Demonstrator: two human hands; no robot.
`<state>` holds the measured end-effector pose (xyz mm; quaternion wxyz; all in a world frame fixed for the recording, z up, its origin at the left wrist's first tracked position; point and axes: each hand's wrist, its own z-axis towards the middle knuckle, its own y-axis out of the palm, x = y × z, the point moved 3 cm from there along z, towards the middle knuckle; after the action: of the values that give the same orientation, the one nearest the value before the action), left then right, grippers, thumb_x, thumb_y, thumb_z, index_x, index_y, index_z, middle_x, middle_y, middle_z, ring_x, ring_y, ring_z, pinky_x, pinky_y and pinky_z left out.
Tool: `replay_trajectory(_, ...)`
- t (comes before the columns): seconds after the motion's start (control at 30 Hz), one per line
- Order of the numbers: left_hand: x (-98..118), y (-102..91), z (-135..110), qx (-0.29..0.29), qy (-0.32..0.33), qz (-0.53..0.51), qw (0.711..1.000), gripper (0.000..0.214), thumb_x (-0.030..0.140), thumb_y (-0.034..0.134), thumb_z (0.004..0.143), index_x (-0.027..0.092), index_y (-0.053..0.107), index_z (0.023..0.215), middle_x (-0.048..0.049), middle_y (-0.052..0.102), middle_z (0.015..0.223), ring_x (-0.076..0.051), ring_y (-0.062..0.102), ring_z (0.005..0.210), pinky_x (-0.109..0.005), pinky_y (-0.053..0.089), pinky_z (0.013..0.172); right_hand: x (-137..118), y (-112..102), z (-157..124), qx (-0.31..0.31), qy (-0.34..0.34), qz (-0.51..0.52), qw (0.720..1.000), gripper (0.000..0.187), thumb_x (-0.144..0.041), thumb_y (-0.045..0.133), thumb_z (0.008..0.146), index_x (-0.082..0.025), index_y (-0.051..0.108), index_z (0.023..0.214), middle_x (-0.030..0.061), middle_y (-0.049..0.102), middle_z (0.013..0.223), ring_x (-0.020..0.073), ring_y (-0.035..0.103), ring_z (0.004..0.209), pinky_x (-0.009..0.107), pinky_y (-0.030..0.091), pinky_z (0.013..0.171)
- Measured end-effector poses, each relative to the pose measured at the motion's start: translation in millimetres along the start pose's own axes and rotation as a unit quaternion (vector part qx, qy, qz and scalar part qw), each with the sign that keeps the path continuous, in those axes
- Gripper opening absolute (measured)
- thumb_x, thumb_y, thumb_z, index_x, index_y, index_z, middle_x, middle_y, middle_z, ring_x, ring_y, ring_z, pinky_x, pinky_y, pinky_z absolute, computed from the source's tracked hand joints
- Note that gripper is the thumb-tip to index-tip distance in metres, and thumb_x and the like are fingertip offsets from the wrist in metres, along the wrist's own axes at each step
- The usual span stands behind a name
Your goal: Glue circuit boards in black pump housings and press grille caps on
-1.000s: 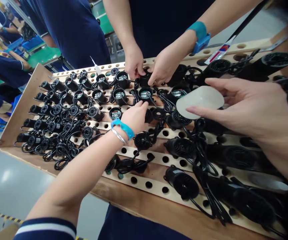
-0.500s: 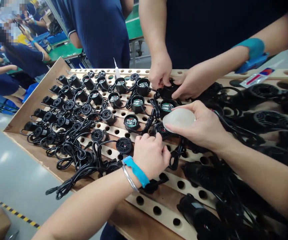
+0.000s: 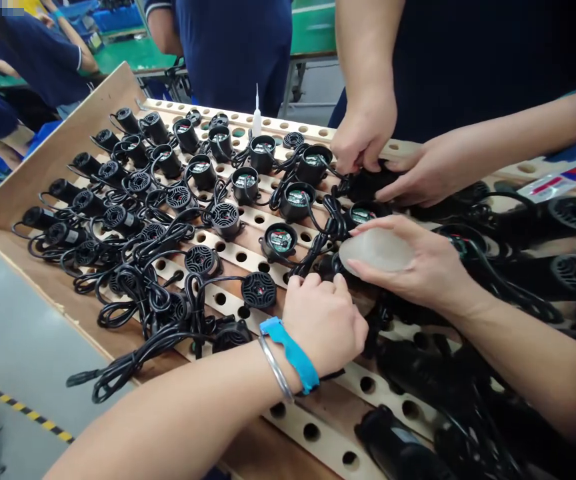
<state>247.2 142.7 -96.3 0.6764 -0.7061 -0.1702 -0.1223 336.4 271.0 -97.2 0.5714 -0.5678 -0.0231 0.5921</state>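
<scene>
My left hand, with a blue wristband and a metal bangle, is curled knuckles-up over a black part and its cord on the wooden pegboard; what its fingers hold is hidden. My right hand grips a translucent white dome-shaped cover just above the board, next to my left hand. Several black round motor units with cords stand in the board's holes, some showing green circuit boards.
Across the board a co-worker's two hands work on a black unit at the far edge. A white glue bottle stands at the back. Tangled black cords cover the left side. More people sit at green tables beyond.
My right hand brought the white cover down and left toward my left hand. My left hand pulled back from the upper rows and closed over a part near the middle.
</scene>
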Motion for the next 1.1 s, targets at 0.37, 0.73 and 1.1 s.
replay_trajectory(0.37,-2,5.3,0,-0.005,-0.013,-0.019,1.0,0.046,0.028,0.046,0.087,0.001,0.059,0.122,-0.0147,0.072,0.094,-0.027,0.061,0.093,-0.045,0.045,0.083,-1,-6,6,0.009,0.017,-0.017,1.0,0.033,-0.043,0.072,0.07,-0.024,0.062,0.096,0.0009,0.067,0.09,0.0178,0.062,0.073,0.031,0.05,0.064)
replay_trajectory(0.73,-3,4.9,0,-0.013,-0.013,-0.022,1.0,0.047,0.028,0.045,0.087,0.001,0.057,0.124,-0.0127,0.072,0.091,-0.028,0.061,0.093,-0.045,0.045,0.083,-7,-7,5,0.009,-0.044,-0.048,0.998,0.039,-0.045,0.071,0.072,-0.025,0.06,0.104,0.0028,0.065,0.099,0.0213,0.062,0.088,0.035,0.05,0.08)
replay_trajectory(1.1,-3,-0.2,-1,-0.016,-0.018,-0.024,0.999,0.043,0.03,0.046,0.087,0.006,0.06,0.12,-0.0111,0.072,0.09,-0.028,0.061,0.092,-0.044,0.049,0.084,-6,-4,-9,0.028,0.087,-0.005,0.996,0.038,-0.048,0.072,0.066,-0.023,0.063,0.094,0.002,0.067,0.088,0.019,0.061,0.069,0.032,0.049,0.06)
